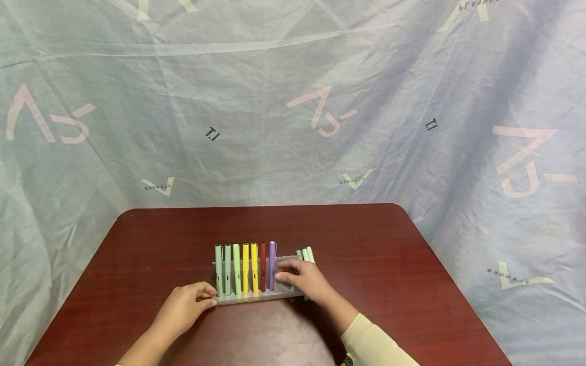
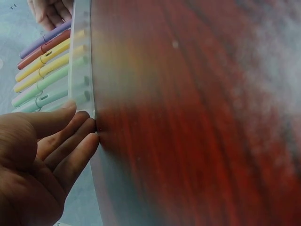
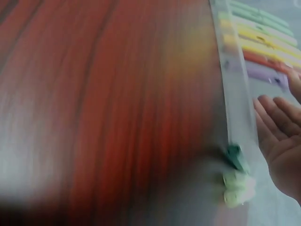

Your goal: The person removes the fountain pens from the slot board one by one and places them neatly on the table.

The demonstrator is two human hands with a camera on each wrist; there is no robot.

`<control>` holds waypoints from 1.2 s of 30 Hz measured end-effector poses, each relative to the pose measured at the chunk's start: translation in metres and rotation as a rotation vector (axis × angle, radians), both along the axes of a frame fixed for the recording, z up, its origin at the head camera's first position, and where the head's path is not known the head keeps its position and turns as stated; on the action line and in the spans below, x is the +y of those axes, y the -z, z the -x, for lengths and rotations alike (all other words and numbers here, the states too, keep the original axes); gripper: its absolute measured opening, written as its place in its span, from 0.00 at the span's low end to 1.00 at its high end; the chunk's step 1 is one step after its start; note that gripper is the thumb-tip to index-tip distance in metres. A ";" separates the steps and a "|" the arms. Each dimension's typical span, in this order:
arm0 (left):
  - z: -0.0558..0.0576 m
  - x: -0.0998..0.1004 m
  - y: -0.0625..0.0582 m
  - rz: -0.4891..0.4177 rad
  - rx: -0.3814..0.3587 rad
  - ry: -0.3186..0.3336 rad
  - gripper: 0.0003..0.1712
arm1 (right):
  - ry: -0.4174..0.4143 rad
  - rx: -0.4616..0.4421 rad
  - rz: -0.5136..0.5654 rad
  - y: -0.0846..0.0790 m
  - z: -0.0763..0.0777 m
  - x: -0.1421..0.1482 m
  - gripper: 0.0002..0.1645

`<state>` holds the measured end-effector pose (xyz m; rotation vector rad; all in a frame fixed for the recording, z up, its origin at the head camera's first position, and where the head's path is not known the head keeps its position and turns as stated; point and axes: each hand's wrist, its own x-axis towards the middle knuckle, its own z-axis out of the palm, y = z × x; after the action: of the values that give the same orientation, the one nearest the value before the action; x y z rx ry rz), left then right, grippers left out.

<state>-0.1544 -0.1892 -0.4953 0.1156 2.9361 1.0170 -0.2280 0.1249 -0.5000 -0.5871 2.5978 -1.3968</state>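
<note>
A clear plastic pen rack [image 1: 247,300] on the table holds a row of upright capped pens. From left to right stand grey-green pens [image 1: 227,269], a light green pen [image 1: 236,269], yellow pens [image 1: 245,267], a dark red pen [image 1: 263,267] and a purple pen [image 1: 272,267]. My left hand [image 1: 185,307] pinches the rack's left front corner between thumb and fingers. Beside the purple pen, my right hand [image 1: 304,279] has its fingers spread, the thumb tip close to that pen. More green pens [image 1: 306,253] at the right end are partly hidden behind this hand.
The dark red wooden table [image 1: 366,254] extends around the rack on all sides. Pale printed cloth [image 1: 265,127] hangs behind the table and along both sides. In the right wrist view, green pen ends [image 3: 239,188] stick out below the rack's edge.
</note>
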 end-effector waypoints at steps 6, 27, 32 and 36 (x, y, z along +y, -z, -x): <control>0.001 -0.001 0.002 0.008 0.003 -0.013 0.08 | 0.058 -0.064 0.078 0.007 0.001 -0.024 0.19; 0.001 0.000 0.002 0.006 -0.021 -0.011 0.07 | 0.057 -0.078 0.273 -0.035 -0.025 -0.020 0.07; 0.001 0.001 0.001 0.007 -0.025 -0.014 0.08 | 0.054 -0.083 0.273 -0.034 -0.029 -0.007 0.07; 0.001 0.001 0.001 0.015 -0.029 -0.015 0.08 | 0.065 -0.108 0.273 -0.020 -0.024 0.005 0.08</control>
<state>-0.1556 -0.1884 -0.4960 0.0784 2.9221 0.9898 -0.2041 0.1302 -0.4797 -0.4472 2.3807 -1.7683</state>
